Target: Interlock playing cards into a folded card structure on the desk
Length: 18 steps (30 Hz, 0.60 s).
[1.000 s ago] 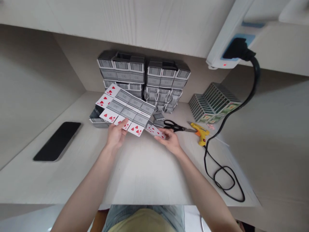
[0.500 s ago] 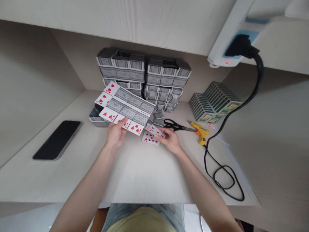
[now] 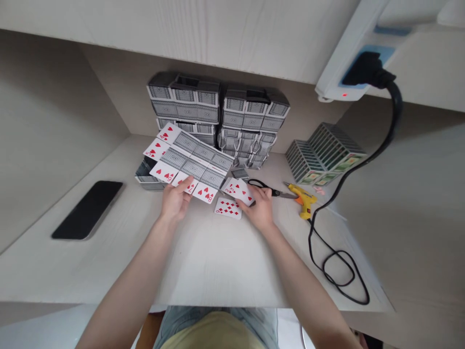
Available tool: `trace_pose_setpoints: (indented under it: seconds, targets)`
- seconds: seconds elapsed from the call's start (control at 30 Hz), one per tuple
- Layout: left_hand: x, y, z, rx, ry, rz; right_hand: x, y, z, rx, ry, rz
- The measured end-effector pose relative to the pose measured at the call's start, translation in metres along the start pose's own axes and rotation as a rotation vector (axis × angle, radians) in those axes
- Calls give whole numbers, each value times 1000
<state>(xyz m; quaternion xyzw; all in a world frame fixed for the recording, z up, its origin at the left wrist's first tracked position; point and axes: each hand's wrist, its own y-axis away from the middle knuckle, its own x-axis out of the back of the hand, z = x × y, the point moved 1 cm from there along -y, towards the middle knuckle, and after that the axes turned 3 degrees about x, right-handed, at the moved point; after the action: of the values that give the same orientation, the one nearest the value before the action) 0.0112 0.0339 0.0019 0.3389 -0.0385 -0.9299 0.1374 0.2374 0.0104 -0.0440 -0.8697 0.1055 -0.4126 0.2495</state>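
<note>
My left hand [image 3: 175, 198] grips the lower edge of a panel of joined playing cards [image 3: 192, 162], tilted above the table. Grey patterned backs cover its middle, and heart faces show along its left and lower sides. My right hand [image 3: 260, 207] pinches a few loose playing cards [image 3: 238, 190], a three of hearts on top, just right of the panel. Below them a nine of diamonds [image 3: 228, 208] lies face up on the table. Small grey-backed card pieces [image 3: 240, 173] lie behind the held cards, partly covered.
Boxes built from cards [image 3: 183, 104] stand stacked at the back wall. Black scissors [image 3: 269, 189], a yellow glue gun [image 3: 304, 198] with a looped black cord [image 3: 336, 252], and a green card structure [image 3: 327, 150] sit right. A phone [image 3: 87, 209] lies left. A plugged power strip [image 3: 359, 58] hangs above.
My right hand has lifted its loose cards slightly and turned their faces more toward me. The left hand and the card panel stay nearly still.
</note>
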Motion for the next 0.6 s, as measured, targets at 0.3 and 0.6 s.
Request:
trace_pose_setpoints:
  seconds: [0.3,0.6]
  targets:
    - [1,0,0,5,-26,-1,8,5,-12,70,57,-50]
    - [2,0,-1,3,-30,-10,17,12,-33,291,85,-406]
